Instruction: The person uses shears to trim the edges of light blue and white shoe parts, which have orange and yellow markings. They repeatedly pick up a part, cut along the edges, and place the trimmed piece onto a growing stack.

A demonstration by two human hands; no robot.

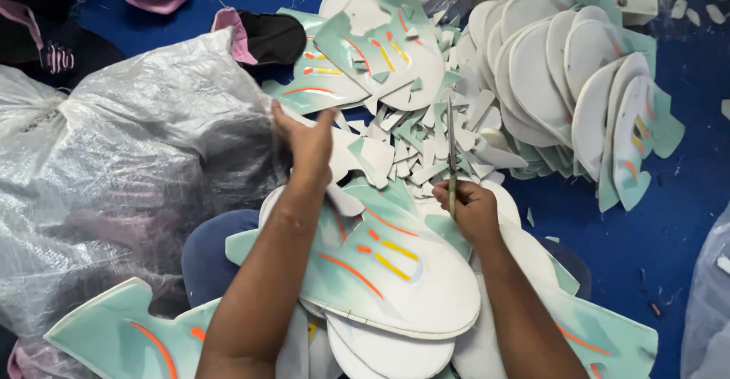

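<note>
My right hand (470, 210) is closed around the handles of a pair of scissors (451, 147), blades pointing up and away. My left hand (304, 142) reaches forward over the pile, its fingers on a white offcut (357, 155) beside the clear plastic bag. Below both arms lies a large white and mint-green sheet (395, 272) with orange and yellow stripes. Small trimmed scraps (414, 139) are heaped between my hands.
A big clear plastic bag (114, 174) fills the left. A fanned stack of cut white insole shapes (570, 82) stands at the upper right. More printed sheets (365, 52) lie at the top centre. Dark and pink shoe pieces (266, 37) sit at the upper left on a blue floor (669, 219).
</note>
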